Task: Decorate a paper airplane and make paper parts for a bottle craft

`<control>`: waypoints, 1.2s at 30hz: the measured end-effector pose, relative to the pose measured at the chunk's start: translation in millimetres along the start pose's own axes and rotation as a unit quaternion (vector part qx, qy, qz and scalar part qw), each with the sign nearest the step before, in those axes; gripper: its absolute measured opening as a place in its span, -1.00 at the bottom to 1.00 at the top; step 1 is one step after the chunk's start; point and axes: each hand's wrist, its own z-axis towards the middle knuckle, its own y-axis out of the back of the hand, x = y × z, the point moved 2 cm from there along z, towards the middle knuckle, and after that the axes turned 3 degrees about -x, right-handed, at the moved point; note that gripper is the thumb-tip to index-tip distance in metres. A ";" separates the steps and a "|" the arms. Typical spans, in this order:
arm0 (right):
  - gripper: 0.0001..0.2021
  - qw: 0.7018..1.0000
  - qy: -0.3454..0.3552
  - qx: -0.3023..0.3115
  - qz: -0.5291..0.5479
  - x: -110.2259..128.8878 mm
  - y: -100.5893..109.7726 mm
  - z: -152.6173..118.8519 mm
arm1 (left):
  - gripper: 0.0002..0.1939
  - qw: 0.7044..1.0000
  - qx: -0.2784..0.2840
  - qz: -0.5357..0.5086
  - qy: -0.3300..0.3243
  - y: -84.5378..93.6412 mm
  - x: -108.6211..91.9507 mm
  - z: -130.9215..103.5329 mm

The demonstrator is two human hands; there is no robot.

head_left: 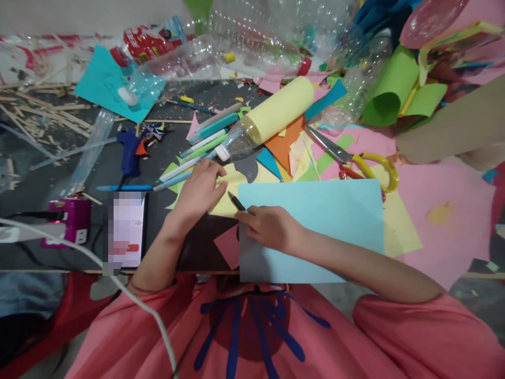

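My right hand is closed round a black pen, its tip pointing up and left over yellow paper. Beneath that hand lies a light blue sheet, reaching the table's front edge. My left hand rests on the yellow paper with fingers bent and apart, holding nothing that shows. Just beyond it are several markers and a clear bottle wrapped in yellow paper. Scissors with yellow handles lie behind the blue sheet.
A phone, a purple power socket and a blue glue gun lie at the left. A white cable crosses the front left. Wood sticks, plastic bottles and coloured paper scraps cover the back; pink paper lies right.
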 end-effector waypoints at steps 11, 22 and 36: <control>-0.68 0.936 -0.100 -0.331 -0.063 -87.7 25.2 -33.7 | -0.85 0.966 -0.031 -0.252 0.044 39.7 4.9 -10.0; -0.48 0.980 0.115 -0.161 0.026 -54.0 -34.6 -24.2 | -0.83 0.933 -0.136 -0.332 0.035 47.6 -5.7 -6.2; -0.68 0.943 0.087 -0.282 0.152 -64.9 -12.3 -14.0 | -0.74 0.988 -0.094 -0.045 -0.116 -18.5 -17.1 2.8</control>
